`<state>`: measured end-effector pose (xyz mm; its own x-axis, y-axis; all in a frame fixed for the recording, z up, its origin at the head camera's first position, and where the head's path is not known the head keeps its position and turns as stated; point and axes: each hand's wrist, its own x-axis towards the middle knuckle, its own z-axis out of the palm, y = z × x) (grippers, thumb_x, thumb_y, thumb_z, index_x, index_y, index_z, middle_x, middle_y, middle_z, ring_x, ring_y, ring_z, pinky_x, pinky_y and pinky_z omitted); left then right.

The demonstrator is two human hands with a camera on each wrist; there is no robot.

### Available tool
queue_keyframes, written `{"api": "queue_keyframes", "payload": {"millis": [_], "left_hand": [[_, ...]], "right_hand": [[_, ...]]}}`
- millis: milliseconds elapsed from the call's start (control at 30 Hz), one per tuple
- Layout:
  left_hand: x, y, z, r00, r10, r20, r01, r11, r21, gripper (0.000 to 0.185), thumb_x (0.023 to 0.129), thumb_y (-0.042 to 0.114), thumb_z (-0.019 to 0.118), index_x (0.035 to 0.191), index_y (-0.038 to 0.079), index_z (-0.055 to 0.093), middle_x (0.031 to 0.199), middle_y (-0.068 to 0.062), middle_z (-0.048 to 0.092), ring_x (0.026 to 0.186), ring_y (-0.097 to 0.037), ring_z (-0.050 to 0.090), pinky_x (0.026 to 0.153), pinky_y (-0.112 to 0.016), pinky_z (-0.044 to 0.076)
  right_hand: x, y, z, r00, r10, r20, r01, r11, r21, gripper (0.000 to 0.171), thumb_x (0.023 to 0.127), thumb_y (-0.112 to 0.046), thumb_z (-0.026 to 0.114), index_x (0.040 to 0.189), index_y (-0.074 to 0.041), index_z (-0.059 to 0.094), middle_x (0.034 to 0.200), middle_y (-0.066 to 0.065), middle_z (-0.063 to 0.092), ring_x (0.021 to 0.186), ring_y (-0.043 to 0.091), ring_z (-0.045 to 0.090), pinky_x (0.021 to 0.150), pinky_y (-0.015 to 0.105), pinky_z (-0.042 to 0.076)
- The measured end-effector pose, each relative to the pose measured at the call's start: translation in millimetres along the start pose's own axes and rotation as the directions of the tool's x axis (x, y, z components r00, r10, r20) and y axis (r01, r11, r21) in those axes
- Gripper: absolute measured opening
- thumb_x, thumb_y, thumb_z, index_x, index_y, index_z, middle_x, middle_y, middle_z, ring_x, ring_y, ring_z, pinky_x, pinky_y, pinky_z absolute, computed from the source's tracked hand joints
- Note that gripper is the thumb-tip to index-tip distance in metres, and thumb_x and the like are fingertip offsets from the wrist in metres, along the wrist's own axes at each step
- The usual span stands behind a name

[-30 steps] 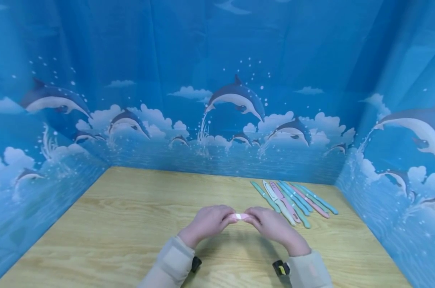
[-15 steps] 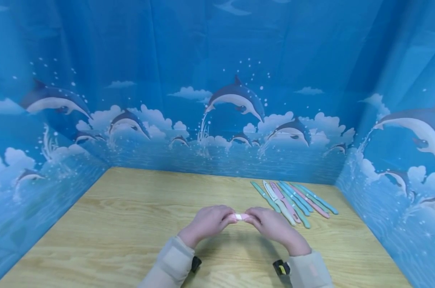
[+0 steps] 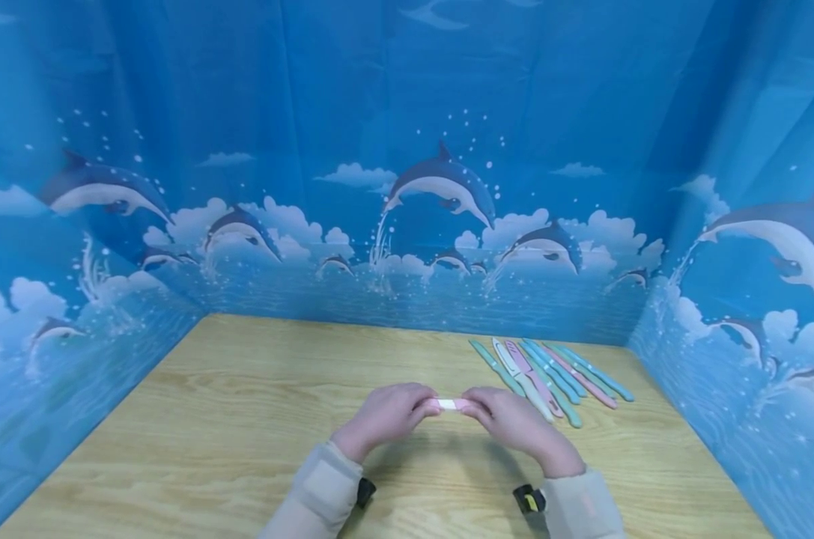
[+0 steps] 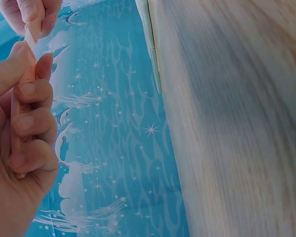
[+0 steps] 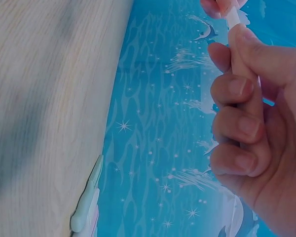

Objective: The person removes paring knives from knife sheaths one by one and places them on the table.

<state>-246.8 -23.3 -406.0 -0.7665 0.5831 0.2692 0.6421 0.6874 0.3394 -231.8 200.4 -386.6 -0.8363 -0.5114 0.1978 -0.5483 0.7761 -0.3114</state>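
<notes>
A pink fruit knife is held level above the table, in front of the body. Its pink handle (image 5: 251, 106) lies in my right hand (image 3: 514, 423), the fingers curled round it and the thumb along the top. My left hand (image 3: 388, 418) grips the pink sheath (image 4: 27, 66) at the other end, thumb on its side. Between the two hands a short white stretch of blade (image 3: 447, 404) shows; the rest of it is hidden in the sheath and behind the fingers.
Several knives in green, blue and pink lie fanned out at the table's back right, among them a white-bladed knife (image 3: 511, 359) and a green knife (image 3: 497, 367). The wooden table (image 3: 245, 419) is walled by a blue dolphin-print curtain (image 3: 299, 150).
The hands have drawn very slightly apart, and the white stretch between them looks a little longer. The knives on the table have not moved.
</notes>
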Motion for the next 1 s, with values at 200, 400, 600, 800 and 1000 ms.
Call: {"api": "queue_keyframes", "payload": {"millis": [200,400,600,800,1000], "left_hand": [[-0.4,-0.8,-2.8,1.0,-0.013,0.01,0.013,1.0,-0.014,0.026,0.098,0.04,0.053,0.102,0.019,0.069,0.081,0.011,0.064,0.065,0.001,0.05,0.062,-0.022,0.046],[-0.1,-2.5,-1.3,1.0,0.006,0.005,-0.006,1.0,-0.003,0.026,0.098,0.039,0.053,0.101,0.019,0.069,0.081,0.011,0.065,0.065,0.002,0.05,0.062,-0.021,0.046],[-0.8,-2.2,-1.5,1.0,0.003,0.013,-0.003,1.0,-0.011,0.026,0.097,0.04,0.053,0.101,0.019,0.069,0.08,0.012,0.063,0.064,0.002,0.049,0.062,-0.021,0.046],[-0.9,-3.0,-1.6,1.0,0.003,0.01,-0.003,1.0,-0.016,0.026,0.097,0.04,0.054,0.101,0.019,0.069,0.079,0.012,0.063,0.063,0.002,0.049,0.062,-0.021,0.046],[-0.7,-3.0,-2.0,1.0,0.006,0.001,-0.006,1.0,-0.013,0.026,0.097,0.039,0.054,0.101,0.019,0.069,0.077,0.012,0.062,0.062,0.001,0.048,0.061,-0.021,0.046]], "right_hand": [[0.3,-0.4,-1.1,1.0,-0.009,-0.008,0.009,1.0,-0.005,0.021,0.099,-0.031,0.054,0.099,-0.016,0.069,0.081,-0.007,0.066,0.063,-0.002,0.048,0.059,0.024,0.046],[-0.5,-0.8,-2.7,1.0,0.002,0.012,-0.002,1.0,0.027,0.021,0.099,-0.031,0.053,0.099,-0.015,0.068,0.078,-0.008,0.063,0.059,0.0,0.043,0.056,0.022,0.041],[-0.8,0.5,-2.0,1.0,0.004,0.018,-0.004,1.0,0.028,0.023,0.1,-0.032,0.052,0.099,-0.016,0.068,0.078,-0.006,0.064,0.06,0.0,0.044,0.057,0.022,0.042],[-0.8,0.4,-1.7,1.0,-0.003,0.011,0.003,1.0,0.016,0.022,0.1,-0.031,0.053,0.098,-0.015,0.069,0.08,-0.004,0.066,0.062,-0.001,0.046,0.059,0.023,0.044],[-1.2,-0.5,-2.7,1.0,0.005,0.012,-0.005,1.0,0.015,0.022,0.1,-0.031,0.053,0.099,-0.016,0.069,0.081,-0.006,0.066,0.063,-0.001,0.046,0.059,0.024,0.044]]}}
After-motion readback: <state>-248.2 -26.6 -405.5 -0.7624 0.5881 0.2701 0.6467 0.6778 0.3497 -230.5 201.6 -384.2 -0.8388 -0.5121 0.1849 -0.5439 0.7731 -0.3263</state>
